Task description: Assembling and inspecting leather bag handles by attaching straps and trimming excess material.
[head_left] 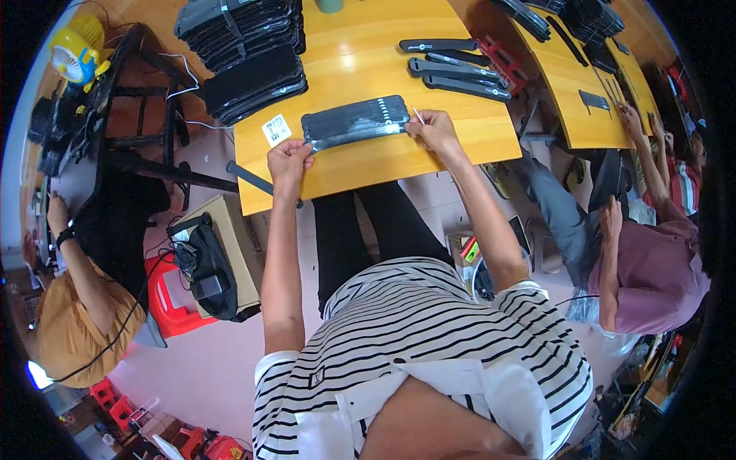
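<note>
A flat bundle of black straps [355,123] lies crosswise near the front of the yellow table, with small white marks at its right end and a glossy sheen along its near side. My left hand [289,162] is closed in a pinch at its near left corner. At the right end, my right hand [435,132] has its fingers closed by the bundle's corner. A thin white stick [418,116] pokes up from those right fingers. A white printed label [276,130] lies just left of the bundle.
Tall stacks of black straps [241,38] stand at the table's back left. Several loose black straps [460,73] lie at the right. A dark bar [251,178] crosses the left front edge. Co-workers sit at left and right, one in a mauve shirt [652,276]. A carton [230,253] stands below left.
</note>
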Motion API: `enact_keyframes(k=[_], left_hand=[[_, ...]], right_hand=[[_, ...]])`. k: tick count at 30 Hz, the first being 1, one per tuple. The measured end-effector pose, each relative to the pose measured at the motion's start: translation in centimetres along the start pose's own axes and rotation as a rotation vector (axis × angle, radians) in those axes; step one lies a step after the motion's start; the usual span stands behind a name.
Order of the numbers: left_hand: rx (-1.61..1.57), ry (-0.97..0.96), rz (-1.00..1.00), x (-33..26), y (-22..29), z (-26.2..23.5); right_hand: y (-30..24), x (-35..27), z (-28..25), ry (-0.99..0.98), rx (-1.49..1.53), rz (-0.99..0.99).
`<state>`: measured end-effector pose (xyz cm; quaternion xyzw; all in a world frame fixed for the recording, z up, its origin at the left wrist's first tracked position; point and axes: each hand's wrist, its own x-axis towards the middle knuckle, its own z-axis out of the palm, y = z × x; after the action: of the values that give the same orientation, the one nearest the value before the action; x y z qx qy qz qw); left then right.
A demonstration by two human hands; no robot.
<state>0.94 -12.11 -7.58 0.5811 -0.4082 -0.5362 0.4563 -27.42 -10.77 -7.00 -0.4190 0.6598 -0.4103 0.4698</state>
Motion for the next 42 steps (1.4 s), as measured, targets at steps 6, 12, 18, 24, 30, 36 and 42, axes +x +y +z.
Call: enact_keyframes(k=[6,12,18,24,30,36,42], left_hand=[[-0.06,0.027,-0.014,0.7,-0.9,0.2],[-0.059,0.049,-0.022,0.7,-0.5,0.6],[0.026,0.094,-0.035,0.9,-0.5,0.6],[0.073,0.105,-0.033,0.7,0.1,0.9],[0.077,0.114,-0.038,0.8,-0.1,1.0],[0.063,0.124,-0.019,0.7,-0.3,0.8],[0.067,0.133,-0.007,0.8,-0.4,0.9]], right_hand=[[-0.1,0.1,0.4,0.026,0.063,0.034],[-0.2,0.4,0.3,0.025,0.076,0.049],[-0.2,0.5,0.5,0.025,0.087,0.064],[-0.2,0.4,1.0,0.079,-0.005,0.026],[-0.8,0.2,0.6,0.076,-0.001,0.086],[-0.5,0.2,0.7,0.076,-0.012,0.045],[-0.5,0.3,0.8,0.098,-0.093,0.061]])
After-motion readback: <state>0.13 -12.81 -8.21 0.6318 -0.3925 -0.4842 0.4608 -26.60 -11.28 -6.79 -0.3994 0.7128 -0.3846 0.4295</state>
